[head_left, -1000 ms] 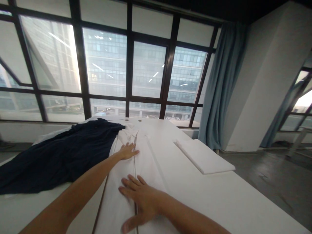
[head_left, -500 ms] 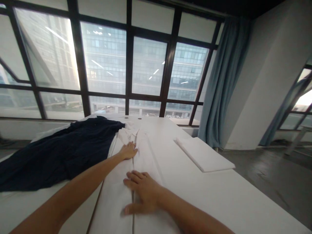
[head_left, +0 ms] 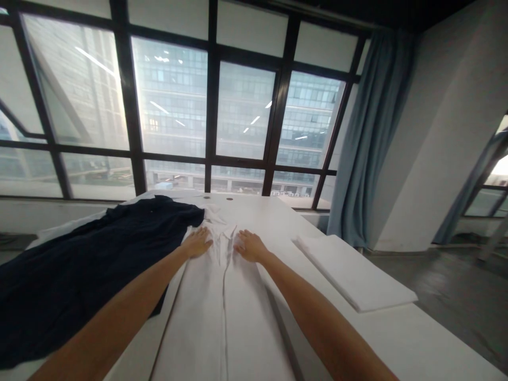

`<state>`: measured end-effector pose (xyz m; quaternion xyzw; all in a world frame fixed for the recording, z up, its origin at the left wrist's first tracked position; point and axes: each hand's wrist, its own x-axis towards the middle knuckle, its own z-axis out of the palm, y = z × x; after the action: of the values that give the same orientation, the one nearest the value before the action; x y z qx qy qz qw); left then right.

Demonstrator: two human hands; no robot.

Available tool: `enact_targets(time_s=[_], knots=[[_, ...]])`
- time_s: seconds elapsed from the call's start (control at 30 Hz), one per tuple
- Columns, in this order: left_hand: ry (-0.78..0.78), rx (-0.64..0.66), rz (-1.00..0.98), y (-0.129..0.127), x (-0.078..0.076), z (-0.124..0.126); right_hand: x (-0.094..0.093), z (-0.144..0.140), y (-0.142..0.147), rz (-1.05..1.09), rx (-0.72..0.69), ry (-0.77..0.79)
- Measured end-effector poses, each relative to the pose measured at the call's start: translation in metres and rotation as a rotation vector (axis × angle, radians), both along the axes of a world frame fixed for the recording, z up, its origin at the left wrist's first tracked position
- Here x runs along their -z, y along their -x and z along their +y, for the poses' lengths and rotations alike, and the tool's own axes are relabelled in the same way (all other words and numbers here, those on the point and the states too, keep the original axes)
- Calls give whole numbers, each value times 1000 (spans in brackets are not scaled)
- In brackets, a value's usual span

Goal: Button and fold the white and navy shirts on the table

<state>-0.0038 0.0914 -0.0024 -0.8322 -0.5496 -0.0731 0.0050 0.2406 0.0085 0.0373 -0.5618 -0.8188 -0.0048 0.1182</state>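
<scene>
A white garment (head_left: 198, 317), apparently a shirt, lies in a long narrow strip on the white table, its two sides meeting along a middle seam. At the far end, its collar (head_left: 224, 233) stands a little crumpled. My left hand (head_left: 197, 243) rests on the cloth left of the collar, fingers stretched out and open. Across from it, my right hand (head_left: 250, 246) lies on the right side of the collar, its fingers also open on the fabric. Neither hand visibly pinches the cloth.
A dark navy garment (head_left: 119, 243) is spread out on the left. A folded white cloth (head_left: 353, 272) lies near the right edge of the table (head_left: 432, 338). Behind the table are windows with black frames and a blue curtain (head_left: 369, 137).
My right hand has moved forward from the near middle of the white garment to the collar's right side. My left hand has shifted slightly left, off the middle seam.
</scene>
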Motion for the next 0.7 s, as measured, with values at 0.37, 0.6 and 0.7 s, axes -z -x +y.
enact_targets(time_s=[0.37, 0.6, 0.7], knots=[[57, -2, 23, -8, 8, 17, 37, 70, 12, 13, 16, 206], [16, -22, -8, -9, 20, 34, 34, 86, 2, 43, 81, 148], [32, -12, -57, -5, 25, 43, 40, 91, -2, 44, 120, 212]])
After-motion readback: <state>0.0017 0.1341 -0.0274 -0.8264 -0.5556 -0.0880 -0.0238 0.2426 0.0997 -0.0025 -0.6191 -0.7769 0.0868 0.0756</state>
